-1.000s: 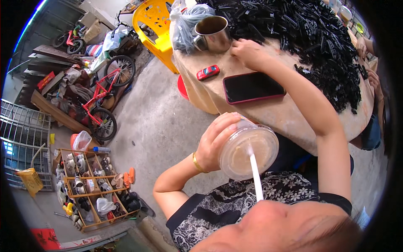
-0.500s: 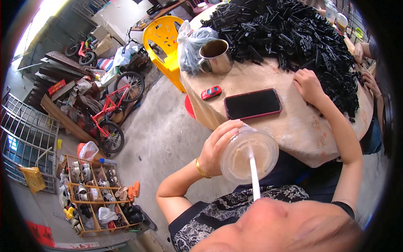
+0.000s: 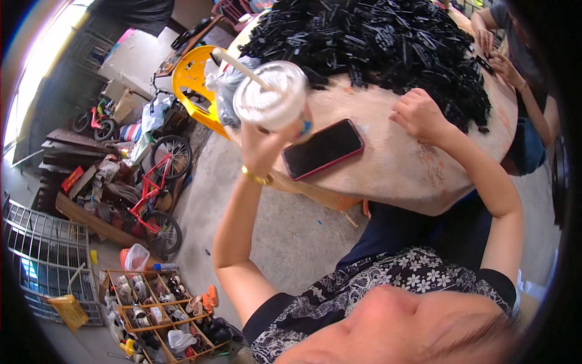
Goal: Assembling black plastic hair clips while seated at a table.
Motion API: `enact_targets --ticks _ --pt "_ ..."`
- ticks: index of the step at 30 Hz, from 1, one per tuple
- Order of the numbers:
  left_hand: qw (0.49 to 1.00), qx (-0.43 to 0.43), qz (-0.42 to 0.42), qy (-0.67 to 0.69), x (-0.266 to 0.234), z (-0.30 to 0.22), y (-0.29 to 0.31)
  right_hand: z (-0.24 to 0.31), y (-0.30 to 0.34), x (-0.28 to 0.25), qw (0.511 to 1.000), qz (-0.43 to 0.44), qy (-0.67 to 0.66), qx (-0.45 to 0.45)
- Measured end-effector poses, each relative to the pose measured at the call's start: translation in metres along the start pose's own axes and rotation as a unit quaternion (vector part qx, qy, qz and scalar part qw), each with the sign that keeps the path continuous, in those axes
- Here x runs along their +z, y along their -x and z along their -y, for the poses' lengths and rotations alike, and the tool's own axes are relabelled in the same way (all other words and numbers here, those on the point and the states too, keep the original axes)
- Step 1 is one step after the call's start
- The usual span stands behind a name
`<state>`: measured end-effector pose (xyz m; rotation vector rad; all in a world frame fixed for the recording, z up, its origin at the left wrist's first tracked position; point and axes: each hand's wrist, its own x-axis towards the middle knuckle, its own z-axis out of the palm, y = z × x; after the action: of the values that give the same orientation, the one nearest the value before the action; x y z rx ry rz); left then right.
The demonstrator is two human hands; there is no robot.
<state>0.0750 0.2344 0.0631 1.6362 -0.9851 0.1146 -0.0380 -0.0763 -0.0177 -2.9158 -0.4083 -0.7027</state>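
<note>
My left hand (image 3: 267,142), with a gold bracelet at its wrist, is closed round a clear plastic drink cup (image 3: 271,100). The cup has a domed lid and a pale straw (image 3: 242,68) and is held over the table's left edge. Below and right of it a black phone in a red case (image 3: 324,149) lies on the table. My right hand (image 3: 420,115) rests beside a big heap of black plastic pieces (image 3: 370,45), fingers loosely bent and somewhat apart, with nothing visible in them. The cup and hand hide the table behind them.
A light cloth covers the round table (image 3: 424,182). Behind the cup are a bag of grey pieces (image 3: 223,100) and a yellow chair (image 3: 191,79). At the right edge another person's hands (image 3: 497,57) are at the heap. A red bicycle (image 3: 154,182) and shoe rack (image 3: 157,324) stand left.
My left hand has moved the cup away from me, forward and left over the table. My right hand's fingers have lifted and bent. The view has shifted; the steel mug and toy car are now hidden.
</note>
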Motion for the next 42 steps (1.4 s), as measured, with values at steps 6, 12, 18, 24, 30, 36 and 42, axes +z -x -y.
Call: enact_targets --ticks 6,12,18,24,30,36,42 --pt "0.992 -0.066 -0.011 0.104 -0.002 0.075 -0.030 0.005 0.023 -0.014 1.000 0.016 -0.003 -0.018" --pt "0.985 -0.121 -0.040 0.115 0.007 0.079 -0.010 0.003 0.041 -0.019 1.000 0.005 -0.002 -0.022" --pt "0.986 -0.123 -0.073 -0.080 -0.017 0.104 0.005 -0.011 0.051 -0.015 0.998 -0.050 0.000 -0.039" --pt "0.932 0.002 -0.173 -0.318 0.068 0.003 0.039 -0.017 0.066 -0.017 0.995 -0.082 -0.002 -0.050" --pt "0.945 0.010 -0.038 -0.325 0.140 0.011 -0.067 -0.017 0.070 -0.016 0.996 -0.080 0.019 -0.040" --pt "0.794 -0.279 -0.269 -0.468 0.131 0.124 -0.185 -0.013 0.068 -0.020 0.994 -0.087 0.042 -0.049" --pt "0.750 -0.413 -0.292 -0.425 0.129 0.142 -0.195 -0.015 0.071 -0.018 0.998 -0.050 0.022 -0.038"
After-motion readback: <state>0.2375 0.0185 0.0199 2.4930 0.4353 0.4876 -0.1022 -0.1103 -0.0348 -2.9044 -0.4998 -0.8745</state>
